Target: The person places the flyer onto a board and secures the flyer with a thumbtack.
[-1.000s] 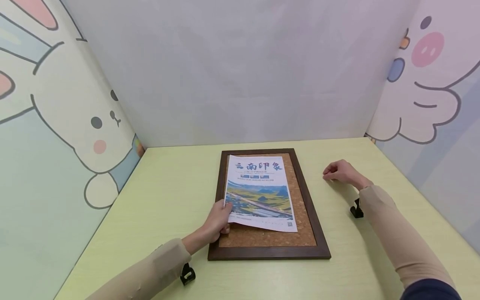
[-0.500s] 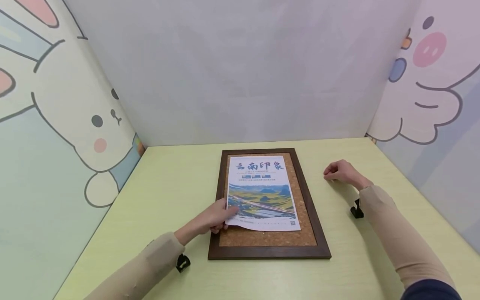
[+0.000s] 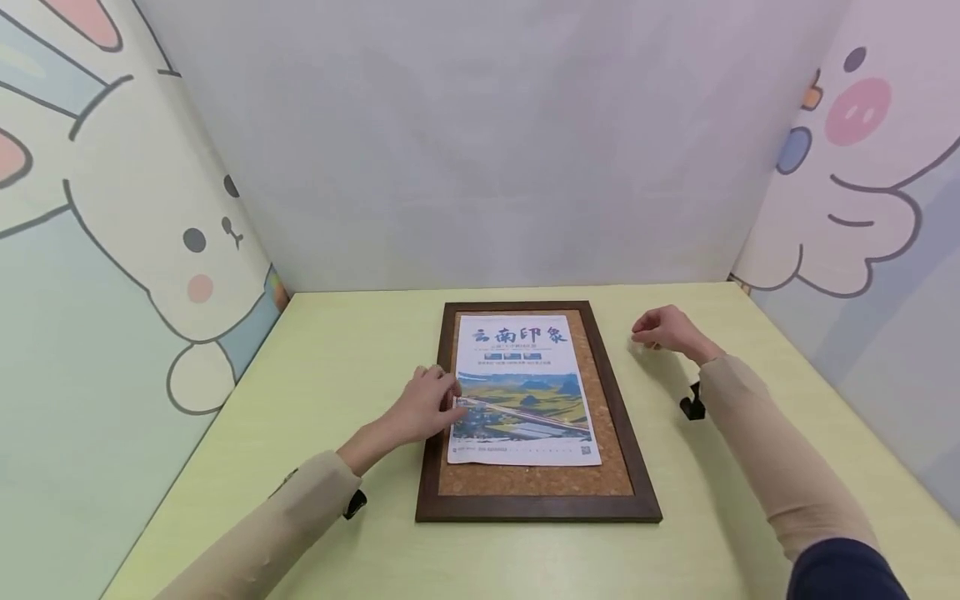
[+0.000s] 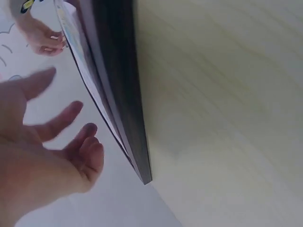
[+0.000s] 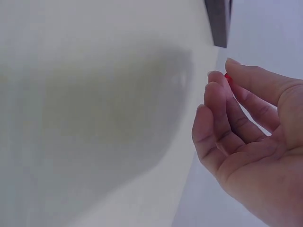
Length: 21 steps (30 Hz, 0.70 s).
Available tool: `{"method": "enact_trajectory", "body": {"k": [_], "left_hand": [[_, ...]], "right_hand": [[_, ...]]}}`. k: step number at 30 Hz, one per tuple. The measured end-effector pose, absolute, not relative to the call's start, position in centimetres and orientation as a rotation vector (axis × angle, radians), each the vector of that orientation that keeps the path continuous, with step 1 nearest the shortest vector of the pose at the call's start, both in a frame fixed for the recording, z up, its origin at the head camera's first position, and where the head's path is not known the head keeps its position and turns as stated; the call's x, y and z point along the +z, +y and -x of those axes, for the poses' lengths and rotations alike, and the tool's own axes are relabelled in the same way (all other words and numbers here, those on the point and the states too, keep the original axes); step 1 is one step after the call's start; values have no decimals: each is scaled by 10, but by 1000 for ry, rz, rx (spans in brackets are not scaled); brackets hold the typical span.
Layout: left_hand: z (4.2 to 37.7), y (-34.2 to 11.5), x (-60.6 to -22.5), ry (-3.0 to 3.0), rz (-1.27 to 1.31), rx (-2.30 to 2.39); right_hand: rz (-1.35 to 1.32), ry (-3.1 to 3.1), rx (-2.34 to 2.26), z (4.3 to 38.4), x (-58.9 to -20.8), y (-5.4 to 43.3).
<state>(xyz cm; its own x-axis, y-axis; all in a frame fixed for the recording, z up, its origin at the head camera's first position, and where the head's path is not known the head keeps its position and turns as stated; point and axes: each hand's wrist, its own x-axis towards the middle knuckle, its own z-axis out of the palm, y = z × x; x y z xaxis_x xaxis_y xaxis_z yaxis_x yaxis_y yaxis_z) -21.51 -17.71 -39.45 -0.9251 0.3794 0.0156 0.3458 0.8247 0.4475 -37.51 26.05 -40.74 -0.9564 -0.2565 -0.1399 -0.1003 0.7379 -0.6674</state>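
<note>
Your left hand (image 3: 418, 404) was at the left edge of the poster (image 3: 525, 396), fingers apart and loosely bent, holding nothing. In the left wrist view the fingers looked clear of the frame; from the head view, couldn't tell if the thumb touched the paper. Your right hand (image 3: 670, 331) was off to the right of the board, thumb and forefinger together, clamped on a small red piece (image 5: 228, 76), probably a pushpin, too small and covered to confirm.

The poster lay face up on the cork panel (image 3: 525, 481), title at the far end, inside the dark wooden frame (image 3: 540, 508). It sat left of centre: left side close to the frame's inner edge, wider bare cork to the right and along the near end. Near-left edge looked slightly wavy. The framed board lay flat on the surface (image 3: 360, 333). No fastener could be made out on the sheet.

Step in hand, as judged: placing the poster, before fixing. Next move seemed to call for you to steady the sheet with the left hand, bring the red piece over a corner and press straight down; an unheld sheet could slide.
</note>
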Motion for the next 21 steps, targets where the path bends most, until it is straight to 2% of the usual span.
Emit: {"method": "enact_trajectory", "body": {"k": [6, 21], "left_hand": [[216, -177, -403, 2815, -810, 523], [209, -172, -409, 2723, -833, 442]], "right_hand": [[300, 2693, -1132, 392, -397, 231], [327, 2651, -1283, 429, -394, 160]]}}
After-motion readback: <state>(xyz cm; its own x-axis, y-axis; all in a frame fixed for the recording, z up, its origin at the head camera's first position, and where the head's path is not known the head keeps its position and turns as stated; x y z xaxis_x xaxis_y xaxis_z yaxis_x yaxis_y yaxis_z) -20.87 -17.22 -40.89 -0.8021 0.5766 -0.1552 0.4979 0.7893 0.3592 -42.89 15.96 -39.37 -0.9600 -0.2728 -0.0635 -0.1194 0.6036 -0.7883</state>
